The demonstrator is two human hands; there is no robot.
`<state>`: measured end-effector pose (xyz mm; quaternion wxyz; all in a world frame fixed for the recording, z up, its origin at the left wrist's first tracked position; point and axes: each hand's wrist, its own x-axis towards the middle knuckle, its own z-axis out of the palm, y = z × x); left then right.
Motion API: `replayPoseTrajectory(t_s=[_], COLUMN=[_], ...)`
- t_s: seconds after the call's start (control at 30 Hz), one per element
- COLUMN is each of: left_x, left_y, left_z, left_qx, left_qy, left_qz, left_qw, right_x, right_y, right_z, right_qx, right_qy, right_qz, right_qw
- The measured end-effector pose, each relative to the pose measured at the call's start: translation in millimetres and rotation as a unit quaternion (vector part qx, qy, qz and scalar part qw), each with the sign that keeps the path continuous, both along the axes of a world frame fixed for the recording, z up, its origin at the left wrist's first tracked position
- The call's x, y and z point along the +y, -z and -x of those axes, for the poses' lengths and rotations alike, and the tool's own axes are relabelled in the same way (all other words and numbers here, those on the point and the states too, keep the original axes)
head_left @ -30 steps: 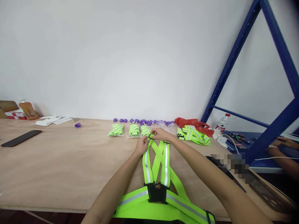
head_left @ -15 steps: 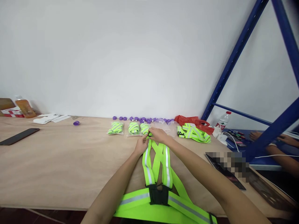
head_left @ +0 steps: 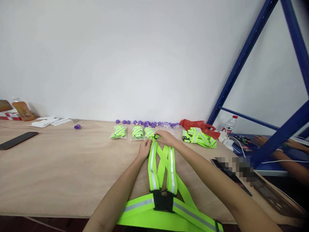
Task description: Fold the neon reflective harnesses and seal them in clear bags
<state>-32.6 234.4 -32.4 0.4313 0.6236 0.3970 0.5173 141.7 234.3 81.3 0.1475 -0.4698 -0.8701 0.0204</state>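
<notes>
A neon-green reflective harness (head_left: 152, 167) with grey-silver stripes lies flat on the table, its straps crossing in the middle. The black back piece (head_left: 163, 200) joins the straps to a wide waist band hanging over the near edge. At the far end, my right hand (head_left: 166, 139) pinches a small black buckle (head_left: 156, 137) on the strap. My left hand (head_left: 145, 149) is closed at the left edge of the same strap, just below the buckle; its fingertips are partly hidden. Behind my hands sit several rolled harnesses in clear bags (head_left: 137, 132).
Purple caps (head_left: 146, 123) line the wall, beside a red plastic bag (head_left: 193, 124) and a folded harness (head_left: 200, 138). To the left lies a phone (head_left: 18, 140); a dark tablet (head_left: 230, 175) lies right. Beyond the blue rack (head_left: 280, 135), another person's arms (head_left: 287, 162) show.
My left hand has moved slightly down and left, off the buckle to the strap edge. My right hand keeps hold of the buckle, which shows more clearly.
</notes>
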Motion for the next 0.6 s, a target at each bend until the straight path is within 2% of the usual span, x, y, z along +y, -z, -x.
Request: replayPoseTrajectory(t_s=[0.27,0.6], left_x=[-2.4,0.1], left_y=[-1.7,-2.4], left_z=[6.2,9.6], left_qx=[-0.030,-0.029], left_qy=[0.102,0.142], left_qz=[0.083,0.115], left_qw=[0.991,0.983], right_x=[-0.3,-1.4], right_y=[-5.4,-4.5], right_z=[-5.1,-9.3], right_qx=[0.035,0.050], right_qy=[-0.011,-0.015], right_qz=[0.007,0.022], right_qw=[0.999,0.998])
